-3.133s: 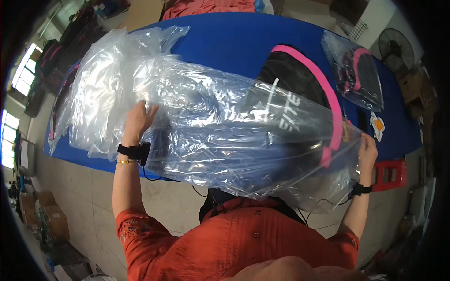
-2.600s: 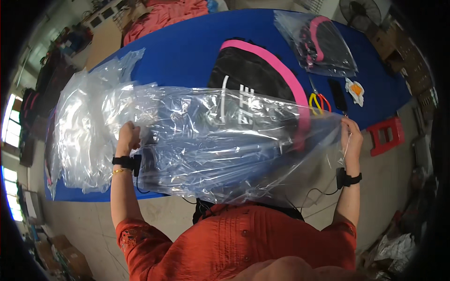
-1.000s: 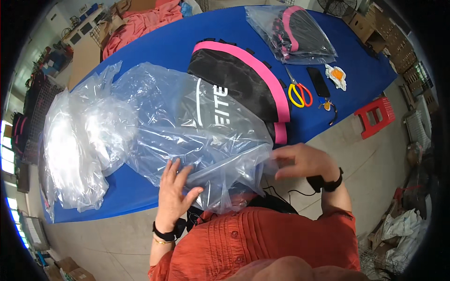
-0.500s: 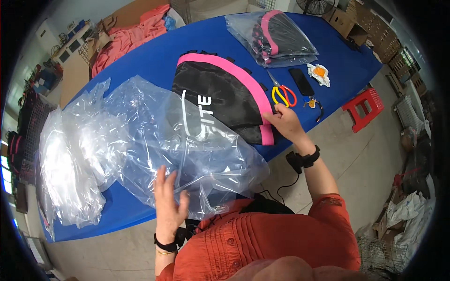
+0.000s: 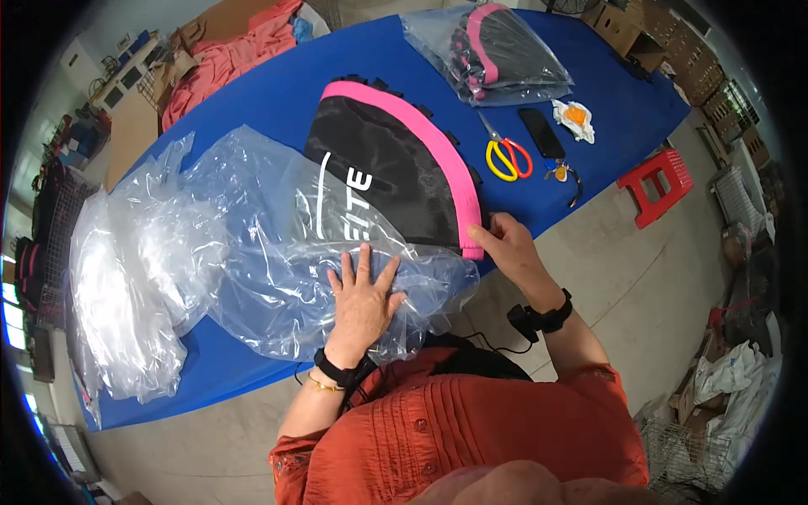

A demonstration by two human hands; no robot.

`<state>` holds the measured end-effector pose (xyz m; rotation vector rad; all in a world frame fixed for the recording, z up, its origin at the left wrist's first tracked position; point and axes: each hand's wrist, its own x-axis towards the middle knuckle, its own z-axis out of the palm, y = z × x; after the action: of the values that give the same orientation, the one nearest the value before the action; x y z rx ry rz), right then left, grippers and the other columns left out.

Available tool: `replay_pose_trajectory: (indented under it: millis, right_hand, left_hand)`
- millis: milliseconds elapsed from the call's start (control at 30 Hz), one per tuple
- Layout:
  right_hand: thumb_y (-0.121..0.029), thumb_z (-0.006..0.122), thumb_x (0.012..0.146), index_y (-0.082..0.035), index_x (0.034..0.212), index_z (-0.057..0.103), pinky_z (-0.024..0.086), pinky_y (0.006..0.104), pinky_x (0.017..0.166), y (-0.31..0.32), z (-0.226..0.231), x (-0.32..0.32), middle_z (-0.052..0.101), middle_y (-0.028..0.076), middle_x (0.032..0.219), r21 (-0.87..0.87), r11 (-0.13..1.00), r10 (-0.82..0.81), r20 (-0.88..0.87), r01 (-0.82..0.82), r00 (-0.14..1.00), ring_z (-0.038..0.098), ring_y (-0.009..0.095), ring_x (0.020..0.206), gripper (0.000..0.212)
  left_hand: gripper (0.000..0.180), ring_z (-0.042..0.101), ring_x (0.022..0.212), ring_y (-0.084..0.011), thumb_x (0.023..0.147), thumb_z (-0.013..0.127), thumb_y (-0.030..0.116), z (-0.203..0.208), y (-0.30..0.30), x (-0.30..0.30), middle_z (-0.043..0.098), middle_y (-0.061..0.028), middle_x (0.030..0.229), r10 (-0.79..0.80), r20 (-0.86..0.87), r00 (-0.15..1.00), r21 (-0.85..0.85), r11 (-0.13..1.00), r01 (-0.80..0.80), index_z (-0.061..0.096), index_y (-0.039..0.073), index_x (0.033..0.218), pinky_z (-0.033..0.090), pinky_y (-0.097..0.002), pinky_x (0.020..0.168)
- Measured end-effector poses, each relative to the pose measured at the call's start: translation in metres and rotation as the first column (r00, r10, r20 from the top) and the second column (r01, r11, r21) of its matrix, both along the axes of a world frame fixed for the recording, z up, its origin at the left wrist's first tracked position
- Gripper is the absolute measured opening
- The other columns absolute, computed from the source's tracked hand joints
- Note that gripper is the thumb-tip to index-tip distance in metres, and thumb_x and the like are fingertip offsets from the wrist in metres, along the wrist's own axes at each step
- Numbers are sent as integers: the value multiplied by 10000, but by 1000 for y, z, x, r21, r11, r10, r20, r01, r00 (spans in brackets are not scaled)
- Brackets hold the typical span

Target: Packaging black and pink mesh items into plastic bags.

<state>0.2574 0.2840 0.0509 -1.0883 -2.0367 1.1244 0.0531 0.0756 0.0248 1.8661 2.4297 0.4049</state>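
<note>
A folded black mesh fabric piece (image 5: pixel 404 181) with a pink border and white lettering lies on the blue-covered table. Its lower left part is inside a clear plastic bag (image 5: pixel 261 278). My right hand (image 5: pixel 507 246) pinches the pink border at the near right corner, thumb on top. Spread flat, my left hand (image 5: pixel 363 295) presses on the bag near the front edge of the table, just below the lettering. The bag film is wrinkled around it. What lies under the left palm is hidden.
A bagged black and pink piece (image 5: pixel 513 59) lies at the far side. Scissors (image 5: pixel 502 158), a phone (image 5: pixel 541 133), keys (image 5: pixel 560 173) and an orange item on white wrapping (image 5: pixel 576 116) sit right of centre. Crumpled clear bags (image 5: pixel 126 286) cover the left end. A red stool (image 5: pixel 655 189) stands beyond the table.
My left hand has moved right and forward, coming down flat onto the bag. My right hand has moved slightly nearer with the pink corner. The fabric piece lies flatter and its corner is squared.
</note>
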Motion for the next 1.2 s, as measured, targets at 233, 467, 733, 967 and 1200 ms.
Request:
replay_pose_trajectory:
  millis: [233, 467, 733, 967, 1200]
  right_hand:
    - [-377, 775, 886, -13, 764, 552, 426, 314, 627, -17, -19, 5, 547, 39, 749, -178, 984, 0, -112, -20, 994, 503, 123, 711, 444]
    - [-404, 806, 850, -15, 1029, 605, 478, 270, 703, -15, -1, -7, 608, 40, 941, -428, 902, -120, -121, 58, 985, 562, 123, 833, 473]
    - [-332, 808, 859, -17, 1105, 617, 490, 294, 724, -2, -16, -2, 599, 42, 989, -253, 967, -4, -134, -30, 991, 561, 129, 842, 442]
    - [-241, 765, 912, 8, 988, 648, 469, 273, 723, -8, -4, -10, 596, 53, 942, -88, 996, 8, -160, -22, 987, 545, 122, 798, 286]
    - [-253, 758, 923, 7, 841, 599, 458, 273, 690, -33, -1, -4, 586, 89, 1000, 79, 995, 65, -98, -57, 993, 548, 146, 782, 316]
  left_hand:
    - [636, 312, 1414, -579, 897, 713, 432, -4, 2, -2, 305, -263, 1601, 11, -18, 1000, 14, 1000, -11, 523, 245, 1475, 283, -761, 1078]
    - [641, 315, 1417, -568, 883, 737, 402, -6, 1, 2, 300, -267, 1599, 13, -21, 1000, 44, 999, -12, 532, 216, 1461, 283, -756, 1084]
    - [717, 522, 1253, -448, 827, 783, 220, 42, 3, 15, 346, -268, 1551, 15, 130, 991, 205, 978, -42, 452, 41, 1437, 472, -507, 1016]
    - [492, 569, 1205, -425, 890, 705, 191, 12, 14, 17, 510, -241, 1418, -232, 55, 971, 43, 972, 230, 565, 37, 1336, 458, -495, 1051]
    - [511, 451, 1370, -455, 911, 694, 245, -6, 21, 12, 552, -219, 1366, -216, 6, 976, 56, 975, 216, 557, 11, 1344, 370, -583, 1138]
